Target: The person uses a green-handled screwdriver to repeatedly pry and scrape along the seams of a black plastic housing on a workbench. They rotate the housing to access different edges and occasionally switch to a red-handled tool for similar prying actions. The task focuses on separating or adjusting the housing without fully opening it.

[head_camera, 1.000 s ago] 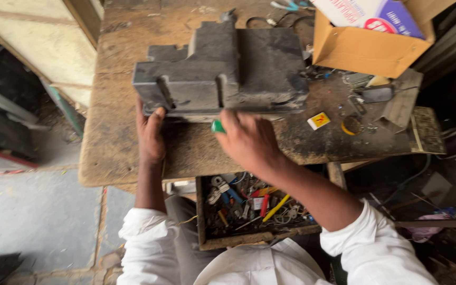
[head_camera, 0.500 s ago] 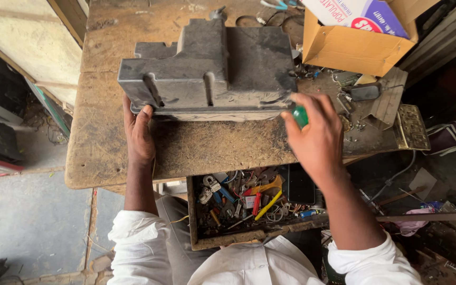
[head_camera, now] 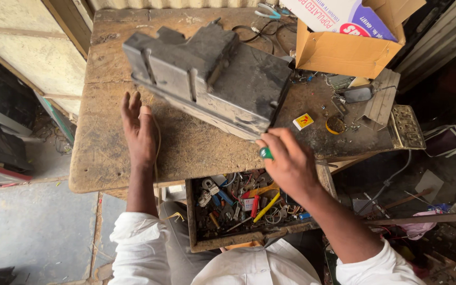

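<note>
A large dark grey metal casing (head_camera: 212,79) lies slanted on a worn wooden table (head_camera: 196,153). My left hand (head_camera: 139,132) rests flat on the tabletop with its fingers stretched out, just below the casing's left end and apart from it. My right hand (head_camera: 291,163) is closed around a small tool with a green handle (head_camera: 265,153). It sits at the casing's near right corner, and the tool's tip is hidden.
An open drawer (head_camera: 238,206) full of small tools and parts hangs under the table in front of me. A cardboard box (head_camera: 344,53) stands at the back right. Beside it are a yellow matchbox (head_camera: 303,121), small parts and blue-handled pliers (head_camera: 267,10).
The casing has turned so that it lies slanted. My left hand has come off its edge onto the table. My right hand has moved with the green tool to the casing's near right corner.
</note>
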Tool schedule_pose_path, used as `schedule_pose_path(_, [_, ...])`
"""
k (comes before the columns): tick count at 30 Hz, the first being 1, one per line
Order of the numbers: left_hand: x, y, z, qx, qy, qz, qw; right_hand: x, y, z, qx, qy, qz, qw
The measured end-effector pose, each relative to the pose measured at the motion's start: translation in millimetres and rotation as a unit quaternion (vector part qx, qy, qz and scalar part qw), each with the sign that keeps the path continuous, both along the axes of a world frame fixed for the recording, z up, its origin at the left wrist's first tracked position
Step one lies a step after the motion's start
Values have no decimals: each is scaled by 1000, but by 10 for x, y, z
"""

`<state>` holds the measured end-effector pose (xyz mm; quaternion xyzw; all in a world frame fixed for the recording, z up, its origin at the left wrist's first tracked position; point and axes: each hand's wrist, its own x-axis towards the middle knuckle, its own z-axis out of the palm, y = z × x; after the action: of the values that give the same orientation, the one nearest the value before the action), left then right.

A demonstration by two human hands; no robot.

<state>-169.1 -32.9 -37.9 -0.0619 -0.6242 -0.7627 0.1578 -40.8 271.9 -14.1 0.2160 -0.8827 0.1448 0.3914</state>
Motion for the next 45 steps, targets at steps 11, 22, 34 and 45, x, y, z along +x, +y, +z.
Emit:
schedule_pose_path(11, [334,178,-60,-372,240,200,874,281,-470,226,19,-19,105,994])
schedule_pose_path(22, [694,939,-242,-311,275,72,907,442,-181,1052,-106,-322,195,920])
schedule_pose_path(34, [431,580,-290,-231,271,-49,933,9,-103,1685,-123,-32,303,945])
schedule_pose_path(45, [472,543,-228,-195,248,-78,946,-409,-415,1570,-101,-70,345,931])
